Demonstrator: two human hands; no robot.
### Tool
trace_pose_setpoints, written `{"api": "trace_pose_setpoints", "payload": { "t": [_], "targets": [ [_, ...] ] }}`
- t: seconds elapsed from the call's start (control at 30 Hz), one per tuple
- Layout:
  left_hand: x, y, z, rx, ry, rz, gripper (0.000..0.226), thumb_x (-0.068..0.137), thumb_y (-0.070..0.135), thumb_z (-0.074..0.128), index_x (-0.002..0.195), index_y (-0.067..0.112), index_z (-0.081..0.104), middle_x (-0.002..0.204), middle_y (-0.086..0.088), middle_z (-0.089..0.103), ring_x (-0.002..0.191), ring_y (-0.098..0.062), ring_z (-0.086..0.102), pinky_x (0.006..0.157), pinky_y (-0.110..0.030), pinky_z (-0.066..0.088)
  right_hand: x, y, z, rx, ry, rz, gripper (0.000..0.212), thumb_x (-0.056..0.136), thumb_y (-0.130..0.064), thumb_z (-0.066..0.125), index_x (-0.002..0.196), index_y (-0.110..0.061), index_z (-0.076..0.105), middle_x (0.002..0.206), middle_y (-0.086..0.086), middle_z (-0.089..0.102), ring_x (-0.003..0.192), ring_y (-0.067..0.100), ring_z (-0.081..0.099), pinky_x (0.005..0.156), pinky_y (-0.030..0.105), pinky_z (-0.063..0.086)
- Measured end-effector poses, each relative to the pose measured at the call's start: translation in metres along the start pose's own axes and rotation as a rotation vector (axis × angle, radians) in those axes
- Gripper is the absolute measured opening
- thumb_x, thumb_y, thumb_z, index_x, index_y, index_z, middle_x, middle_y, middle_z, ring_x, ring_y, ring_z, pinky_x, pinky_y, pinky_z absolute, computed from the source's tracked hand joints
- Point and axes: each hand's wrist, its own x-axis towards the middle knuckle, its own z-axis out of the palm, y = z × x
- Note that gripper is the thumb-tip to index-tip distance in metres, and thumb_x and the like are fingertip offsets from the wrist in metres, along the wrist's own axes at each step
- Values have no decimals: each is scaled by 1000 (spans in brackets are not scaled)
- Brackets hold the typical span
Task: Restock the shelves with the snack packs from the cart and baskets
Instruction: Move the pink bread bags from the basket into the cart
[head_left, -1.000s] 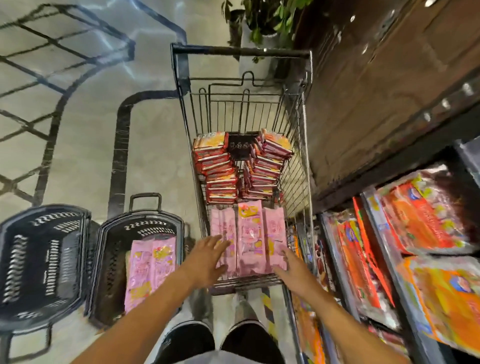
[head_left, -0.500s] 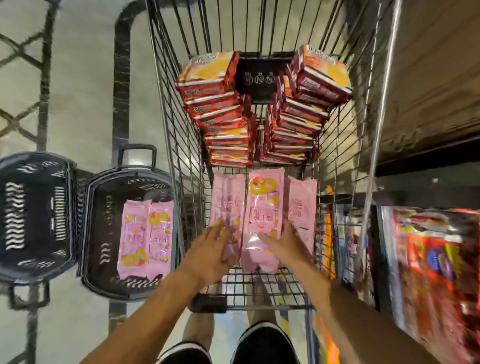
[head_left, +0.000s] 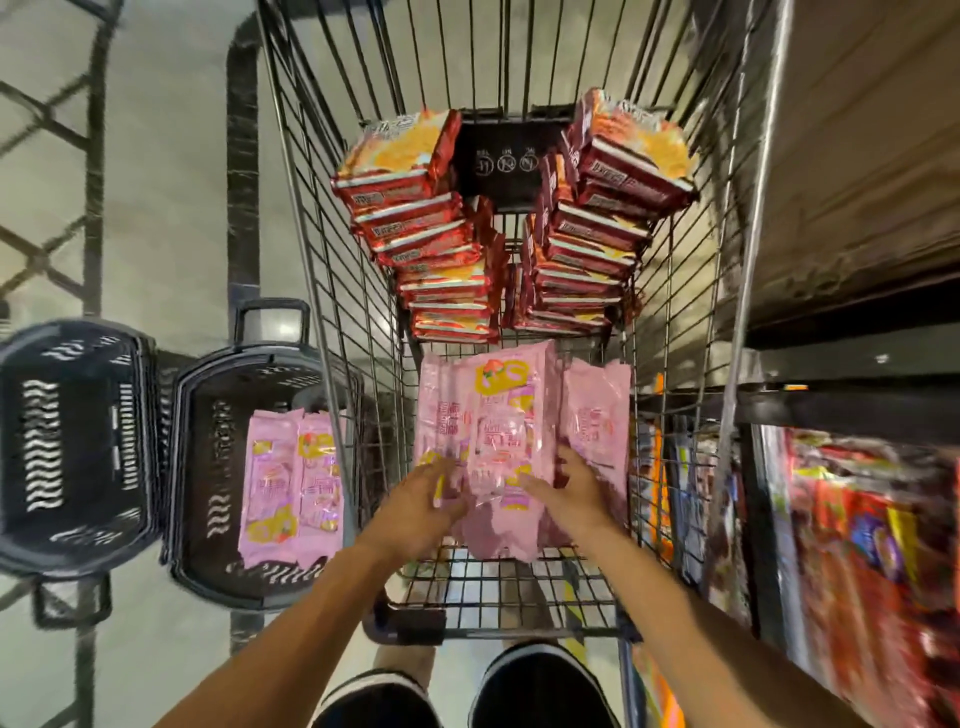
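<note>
Nearby, red packs (head_left: 441, 249) behind, baskets (head_left: 249, 467) left.

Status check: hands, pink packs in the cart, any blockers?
Left hand and right hand on the pink packs in the cart, grip unclear. Red packs stacked behind. Nothing in the way.

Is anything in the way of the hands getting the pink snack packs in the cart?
No, nothing visible is. The left hand and the right hand are already on the pink packs, which lie on top at the near end of the cart. The red packs are stacked farther back.
</note>
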Motion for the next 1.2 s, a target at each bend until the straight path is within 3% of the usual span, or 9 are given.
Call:
{"api": "trace_pose_setpoints", "payload": {
  "t": [0.13, 0.3, 0.4, 0.5, 0.63, 0.83, 0.97, 1.07, 1.2],
  "targets": [
    [2, 19, 2, -461, -15, -151, 61, 82, 55, 71, 134, 30, 51, 123, 8, 65, 105, -11, 64, 72, -20, 50, -18, -8, -12, 71, -160, 17, 37, 89, -14, 74, 118, -22, 53, 115, -12, 62, 95, 0, 58, 74, 5, 45],
    [5, 18, 9, -672, -52, -214, 94, 80, 50, 81, 154, 26, 28, 135, -21, 61, 122, -33, 61, 107, -44, 46, -36, -2, -13, 48, -252, -25, 40, 91, -18, 73, 124, -26, 51, 109, -22, 53, 107, 0, 49, 76, -1, 39],
    [7, 21, 11, -783, 13, -174, 58, 86, 28, 78, 136, 14, 52, 115, -6, 75, 103, -26, 73, 90, -41, 58, -35, 0, -20, 73, -190, -28, 50, 91, -20, 73, 137, -19, 53, 126, -3, 58, 119, 11, 53, 93, 15, 41],
    [10, 24, 11, -767, 45, -137, 43, 91, 20, 73, 130, 14, 56, 111, -7, 77, 98, -26, 75, 78, -38, 63, -26, 7, -32, 135, 62, -16, 49, 90, -12, 74, 133, -20, 53, 132, 1, 56, 112, 13, 55, 82, 15, 43],
    [13, 21, 8, -663, 64, -86, 57, 87, 29, 78, 137, 22, 51, 115, -1, 75, 103, -23, 74, 94, -51, 57, -12, 11, -47, 107, 254, 62, 67, 83, -1, 77, 140, -5, 43, 135, 6, 57, 122, 23, 55, 90, 24, 40],
    [24, 14, 14, -618, 41, -10, 50, 91, 23, 74, 135, 23, 51, 114, 2, 75, 105, -17, 72, 92, -39, 58, 23, 25, -35, 33, 233, 242, 104, 83, -18, 81, 156, 1, 10, 156, 19, 37, 141, 33, 39, 111, 33, 33],
    [31, 6, 20, -617, 59, -12, 43, 91, 20, 74, 130, 25, 55, 112, 0, 76, 102, -19, 73, 80, -32, 61, 34, 34, -31, 26, 270, 281, 89, 86, -15, 78, 152, 1, 20, 151, 19, 44, 134, 34, 47, 94, 29, 39],
    [34, -4, 20, -629, 69, -38, 50, 89, 26, 76, 135, 24, 53, 116, 0, 75, 105, -18, 73, 93, -41, 58, 40, 39, -26, -3, 295, 302, 96, 84, -19, 81, 154, 0, 19, 151, 20, 44, 135, 36, 46, 101, 34, 40],
    [34, -8, 19, -609, 86, -35, 48, 91, 22, 74, 134, 20, 53, 111, 2, 76, 99, -14, 74, 82, -29, 60, 51, 44, -15, 12, 346, 339, 106, 74, -28, 88, 153, -6, 21, 147, 22, 47, 132, 40, 49, 107, 45, 43]
  ]
}}
